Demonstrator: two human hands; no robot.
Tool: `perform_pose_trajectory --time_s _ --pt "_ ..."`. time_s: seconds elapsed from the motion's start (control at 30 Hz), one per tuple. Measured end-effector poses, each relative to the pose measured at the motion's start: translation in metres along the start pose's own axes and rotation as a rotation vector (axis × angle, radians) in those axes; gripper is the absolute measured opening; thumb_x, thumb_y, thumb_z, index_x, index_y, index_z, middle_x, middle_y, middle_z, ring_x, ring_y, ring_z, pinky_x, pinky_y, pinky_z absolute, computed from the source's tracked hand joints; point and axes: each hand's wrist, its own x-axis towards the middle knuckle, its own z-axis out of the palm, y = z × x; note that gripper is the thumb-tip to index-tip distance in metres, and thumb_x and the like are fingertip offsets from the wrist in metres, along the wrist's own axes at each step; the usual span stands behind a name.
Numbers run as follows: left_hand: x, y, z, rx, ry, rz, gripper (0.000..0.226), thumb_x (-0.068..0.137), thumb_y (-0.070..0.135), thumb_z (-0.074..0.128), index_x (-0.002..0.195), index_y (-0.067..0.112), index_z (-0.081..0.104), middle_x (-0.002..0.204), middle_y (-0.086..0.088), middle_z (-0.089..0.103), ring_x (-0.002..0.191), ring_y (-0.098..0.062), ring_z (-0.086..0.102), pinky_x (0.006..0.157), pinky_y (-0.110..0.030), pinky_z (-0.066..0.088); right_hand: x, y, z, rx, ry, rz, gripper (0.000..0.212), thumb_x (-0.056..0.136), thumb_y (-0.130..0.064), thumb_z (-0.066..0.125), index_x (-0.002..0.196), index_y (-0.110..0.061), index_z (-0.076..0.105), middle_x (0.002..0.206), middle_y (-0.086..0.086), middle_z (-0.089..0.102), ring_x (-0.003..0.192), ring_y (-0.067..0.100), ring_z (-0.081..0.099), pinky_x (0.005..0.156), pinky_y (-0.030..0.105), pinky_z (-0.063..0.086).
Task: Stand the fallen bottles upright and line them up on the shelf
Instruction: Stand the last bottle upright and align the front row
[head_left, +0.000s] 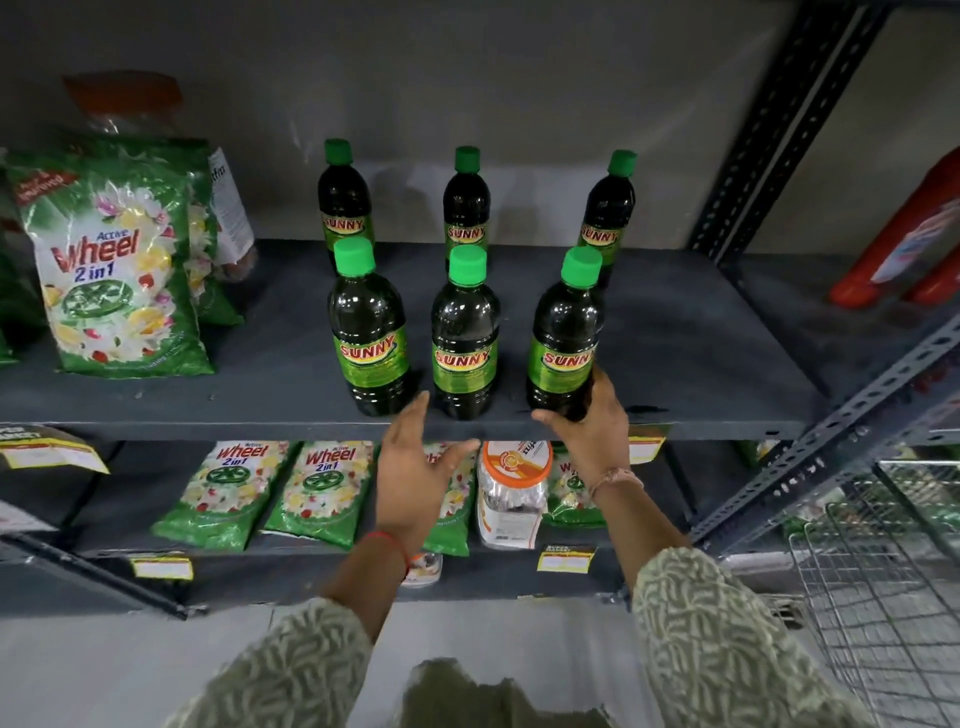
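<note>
Bottles read "SUNNY"; detergent bag reads "Active Wheel 2in1".

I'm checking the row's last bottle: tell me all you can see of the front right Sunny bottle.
The front right Sunny bottle stands upright near the shelf's front edge, last of three in its row. Dark clear plastic, bright green screw cap, green label with red lettering. The right hand wraps its base; the grip looks loose.
</note>
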Motion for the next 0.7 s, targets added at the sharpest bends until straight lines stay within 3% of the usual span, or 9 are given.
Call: perform_pose_trajectory --time_s 0.1,0.2,0.4,0.7 --pt "0.025 0.005 0.021 -0.066 0.050 -0.119 0.092 0.066 0.025 0.080 0.140 0.006 0.030 0.145 -0.017 0.041 0.136 -0.029 0.035 0.114 -0.038 0.031 0.003 0.004 0.001 -0.024 0.007 -0.011 0.074 0.064 -0.026 0.080 0.126 -0.009 0.043 0.118 0.014 0.061 0.110 0.028 0.056 0.092 0.041 0.048" --pt "0.040 -0.001 0.031 -0.058 0.076 -0.115 0.081 0.062 0.024 0.082 0.131 0.008 0.042 0.130 -0.016 0.056 0.122 -0.031 0.050 0.105 -0.049 0.042 0.005 0.009 -0.001 -0.006 0.002 -0.024 0.070 0.064 -0.027 0.080 0.121 -0.009 0.045 0.112 0.014 0.063 0.105 0.029 0.058 0.089 0.042 0.050" --pt "0.043 -0.003 0.034 -0.020 0.100 -0.089 0.057 0.062 0.025 0.081 0.111 0.014 0.055 0.110 -0.012 0.067 0.103 -0.029 0.061 0.091 -0.049 0.051 0.019 0.031 -0.034 0.008 0.049 0.013 0.066 0.062 -0.023 0.082 0.117 -0.009 0.050 0.109 0.011 0.065 0.102 0.025 0.060 0.086 0.032 0.049" --pt "0.051 0.006 0.047 0.013 0.077 -0.053 0.057 0.061 0.028 0.082 0.110 0.014 0.056 0.108 -0.011 0.069 0.102 -0.027 0.062 0.090 -0.042 0.053 0.027 0.053 -0.071 -0.030 0.098 0.001 0.065 0.063 -0.021 0.082 0.118 -0.008 0.049 0.110 0.012 0.064 0.102 0.024 0.059 0.085 0.028 0.045"
